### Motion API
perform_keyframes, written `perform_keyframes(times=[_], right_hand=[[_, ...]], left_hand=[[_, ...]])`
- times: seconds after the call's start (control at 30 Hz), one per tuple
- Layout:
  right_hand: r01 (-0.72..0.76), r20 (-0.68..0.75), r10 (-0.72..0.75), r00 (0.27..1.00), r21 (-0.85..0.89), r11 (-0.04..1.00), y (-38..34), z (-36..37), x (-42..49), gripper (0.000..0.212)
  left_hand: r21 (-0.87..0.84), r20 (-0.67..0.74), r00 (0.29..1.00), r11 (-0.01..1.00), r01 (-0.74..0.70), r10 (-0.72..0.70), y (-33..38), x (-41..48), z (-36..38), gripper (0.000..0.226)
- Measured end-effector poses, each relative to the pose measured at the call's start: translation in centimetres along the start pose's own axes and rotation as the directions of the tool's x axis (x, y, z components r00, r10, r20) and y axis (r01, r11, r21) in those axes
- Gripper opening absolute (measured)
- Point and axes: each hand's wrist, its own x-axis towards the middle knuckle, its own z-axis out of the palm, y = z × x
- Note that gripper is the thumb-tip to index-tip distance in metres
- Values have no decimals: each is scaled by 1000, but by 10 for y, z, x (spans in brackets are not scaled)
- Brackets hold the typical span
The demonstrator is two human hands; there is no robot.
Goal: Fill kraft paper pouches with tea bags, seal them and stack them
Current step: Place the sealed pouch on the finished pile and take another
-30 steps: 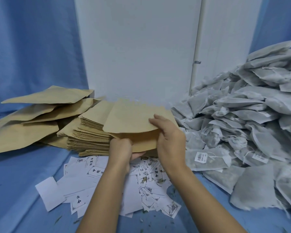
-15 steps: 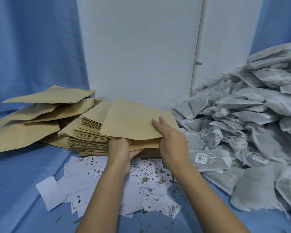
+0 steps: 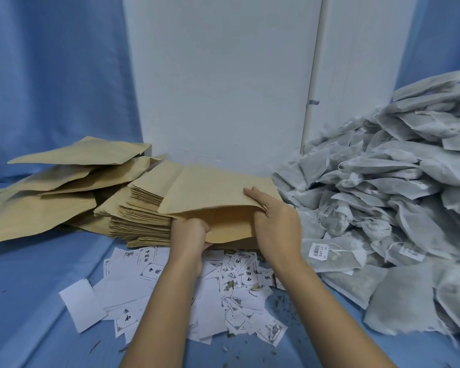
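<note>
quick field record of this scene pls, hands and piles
left hand: grips near edge of flat brown kraft paper pouch
right hand: pinches the pouch's upper layer, mouth parted
stack of empty brown paper pouches: centre-left, under held pouch
heap of grey mesh tea bags: right side
white printed paper slips: scattered in front
blue cloth: covers the surface

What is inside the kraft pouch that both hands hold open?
Near its mouth the pouch shows only bare brown inner wall, nothing in it. The right hand holds up the top layer; the left hand grips the lower one. Deeper inside is covered by the top layer.
</note>
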Motion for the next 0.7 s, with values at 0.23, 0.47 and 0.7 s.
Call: perform_keyframes(times=[0.23,0.47,0.7], right_hand=[[85,29,-83,996,-120,989,-12,-5,-2,63],[21,-68,-9,998,172,985,-11,2,-5,65],[-134,78,121,990,197,971,2,0,5,55]], left_hand=[[9,-36,999,999,34,-34,1,3,-1,17],[223,-48,998,974,-23,35,1,4,-4,30],[405,84,899,810,-425,430,-1,-2,-10,72]])
